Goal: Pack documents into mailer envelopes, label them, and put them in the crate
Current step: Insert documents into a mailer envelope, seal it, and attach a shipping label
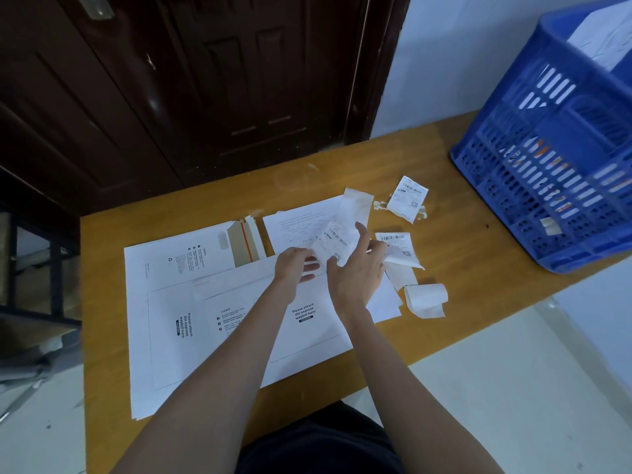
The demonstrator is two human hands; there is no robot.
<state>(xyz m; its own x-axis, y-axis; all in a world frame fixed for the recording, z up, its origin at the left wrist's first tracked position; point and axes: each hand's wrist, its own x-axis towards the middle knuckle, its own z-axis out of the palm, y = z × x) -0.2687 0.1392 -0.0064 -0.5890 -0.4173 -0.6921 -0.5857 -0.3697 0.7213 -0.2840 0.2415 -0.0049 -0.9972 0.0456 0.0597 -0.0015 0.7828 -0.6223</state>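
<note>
Wooden counter (444, 159) fills the middle of the view, dark door (205, 80) behind it, pale wall at right.

Blue slotted crate (561, 159) sits on the counter's far right corner, white paper showing inside at the top and through the slots.

White mailer envelopes (164, 323) lie flat on the left-centre of the counter, overlapping; two show "Please attach sto express waybill here" print. Another mailer's flap (244, 244) with a red strip pokes out at their far edge.

White document sheet (297, 220) lies flat beyond the mailers, partly under the hands.

Both hands are above the far edge of the top mailer, close together. Right hand (355, 271) has fingers curled round a barcode label (333, 241), with its backing strip (355, 205) curling up and away. Left hand (294, 265) is at the label's near-left corner, fingers bent; cannot tell if it's actually pinching the paper or just touching it.

Loose bits right of the hands: a second barcode label (398, 249) just beside the right hand, a third label (407, 198) further back near torn scraps, and a curled white backing piece (427, 299) near the counter's front edge.
</note>
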